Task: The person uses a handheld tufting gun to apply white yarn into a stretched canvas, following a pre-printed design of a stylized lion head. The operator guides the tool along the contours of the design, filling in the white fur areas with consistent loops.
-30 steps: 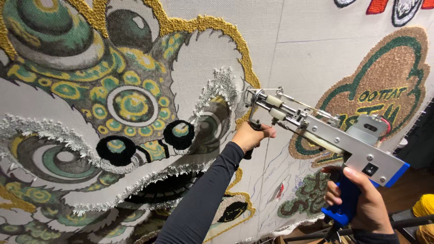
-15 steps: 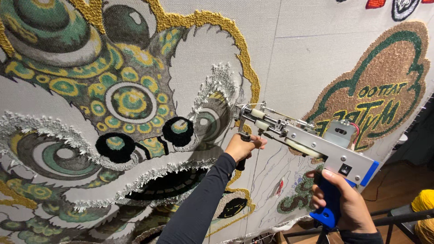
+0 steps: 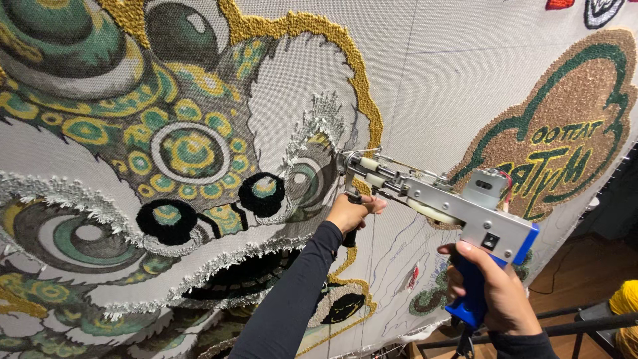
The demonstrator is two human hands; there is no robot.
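The right hand is wrapped tight round the blue pistol grip of a silver metal tufting gun, forefinger up near the black switch. The left hand is closed on the gun's black front handle, just under the nose. The gun lies slantwise, its grip at about four o'clock and its needle end at ten o'clock, where the tip meets the stretched grey backing cloth beside a silvery fringe of yarn.

To work this well, I judge the nose should stay pressed squarely and firmly into the cloth, both hands steering together so the line follows the fringe's curve without the needle skipping or tearing the weave. The thin yarn strand running along the top of the gun should stay slack and free.

The cloth stands upright like a wall. From nine to twelve o'clock it carries a large lion-dance face tufted in green, yellow, black and white, edged with a gold loop border. At two o'clock sits a brown, green-rimmed emblem. At four o'clock a wooden floor shows, with a yellow ball of yarn near a dark metal bar.
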